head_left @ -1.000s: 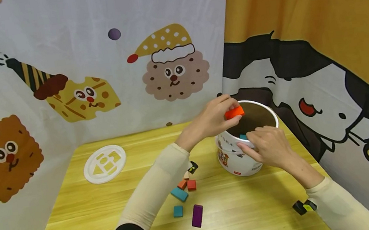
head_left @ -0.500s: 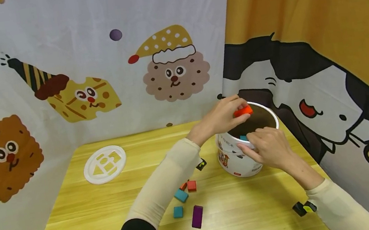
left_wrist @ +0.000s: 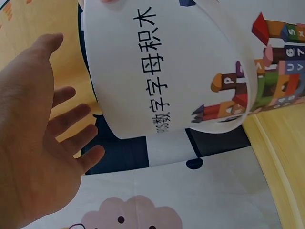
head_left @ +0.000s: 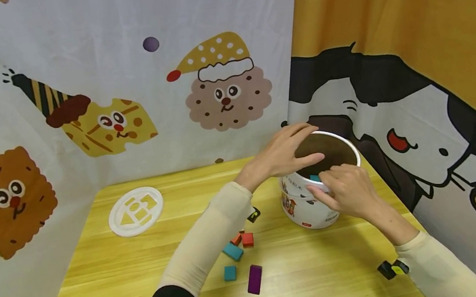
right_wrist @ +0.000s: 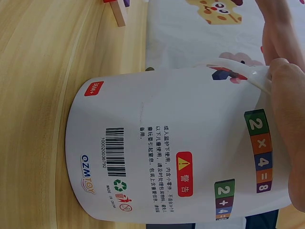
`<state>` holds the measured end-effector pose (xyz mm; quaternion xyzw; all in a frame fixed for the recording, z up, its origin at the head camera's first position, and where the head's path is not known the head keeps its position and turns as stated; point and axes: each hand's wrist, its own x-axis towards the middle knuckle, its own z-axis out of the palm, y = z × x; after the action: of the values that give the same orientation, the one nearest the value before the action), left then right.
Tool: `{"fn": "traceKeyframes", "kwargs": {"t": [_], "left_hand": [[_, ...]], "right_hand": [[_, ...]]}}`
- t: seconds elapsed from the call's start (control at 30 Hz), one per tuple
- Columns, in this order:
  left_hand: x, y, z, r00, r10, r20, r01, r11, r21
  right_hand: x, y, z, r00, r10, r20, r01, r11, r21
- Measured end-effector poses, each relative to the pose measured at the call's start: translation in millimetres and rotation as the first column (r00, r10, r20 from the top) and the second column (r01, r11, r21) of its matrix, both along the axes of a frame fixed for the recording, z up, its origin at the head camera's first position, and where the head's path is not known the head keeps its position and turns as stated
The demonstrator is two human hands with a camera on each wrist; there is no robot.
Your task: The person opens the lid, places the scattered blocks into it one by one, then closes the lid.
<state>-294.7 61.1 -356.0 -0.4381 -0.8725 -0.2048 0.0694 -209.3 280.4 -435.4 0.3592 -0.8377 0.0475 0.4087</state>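
Observation:
A white toy-block bucket [head_left: 307, 209] with printed sides stands at the right of the table, its mouth uncovered. My left hand [head_left: 281, 153] hovers at the bucket's left rim, thumb and fingers spread, holding nothing. In the left wrist view the left hand [left_wrist: 43, 129] is seen beside the bucket wall, palm bare. My right hand [head_left: 349, 186] grips the near rim, thumb outside and fingers over the edge. A teal piece [head_left: 314, 178] shows just inside the rim by those fingers; whether it is held I cannot tell. The bucket's bottom is hidden.
Loose blocks lie in front of the left forearm: a purple block [head_left: 255, 279], a small teal block [head_left: 230, 273], another teal block [head_left: 233, 252], a red block [head_left: 247, 240] and an orange one [head_left: 236, 239]. A white disc with shape cutouts [head_left: 131, 230] lies back left. Printed curtains [head_left: 228, 144] border the table.
An orange-red block was pinched in my left hand as it moved right over the bucket. Now the fingers have spread and that block is out of sight. The right hand has stayed put.

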Motion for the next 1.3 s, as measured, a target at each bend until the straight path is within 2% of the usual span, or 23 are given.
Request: {"fn": "traceKeyframes", "kwargs": {"t": [0.2,0.43,0.63,0.8,0.93,1.13,1.3], "left_hand": [[2.0,-13.8,-5.8,0.999,0.013,0.045,-0.012,1.000,-0.017],[1.6,-34.2,-18.9,0.993,0.068,0.092,-0.068,0.998,-0.002],[4.9,-61.4,-32.1,0.989,0.117,0.094,-0.122,0.991,0.047],[9.9,-86.0,-48.4,0.980,0.178,0.085,-0.182,0.982,0.043],[18.6,-103.9,-65.9,0.965,0.228,0.128,-0.232,0.973,0.015],[37.6,-124.8,-99.0,0.926,0.313,0.213,-0.303,0.950,-0.081],[53.3,-137.3,-124.3,0.898,0.374,0.234,-0.352,0.927,-0.130]], "right_hand": [[0.4,0.6,-2.1,1.000,0.002,0.007,-0.002,1.000,-0.004],[1.0,1.1,-6.9,1.000,0.000,0.012,0.000,1.000,-0.017],[1.8,0.2,-7.3,1.000,-0.008,0.007,0.008,1.000,-0.022],[2.2,0.7,-6.2,0.999,-0.029,0.030,0.030,0.999,-0.016],[1.6,1.3,-4.7,0.998,-0.043,0.052,0.043,0.999,-0.006],[0.0,0.2,-3.8,0.998,-0.027,0.049,0.028,1.000,-0.012],[-0.1,0.3,-4.0,0.999,-0.027,0.043,0.028,1.000,-0.014]]}}
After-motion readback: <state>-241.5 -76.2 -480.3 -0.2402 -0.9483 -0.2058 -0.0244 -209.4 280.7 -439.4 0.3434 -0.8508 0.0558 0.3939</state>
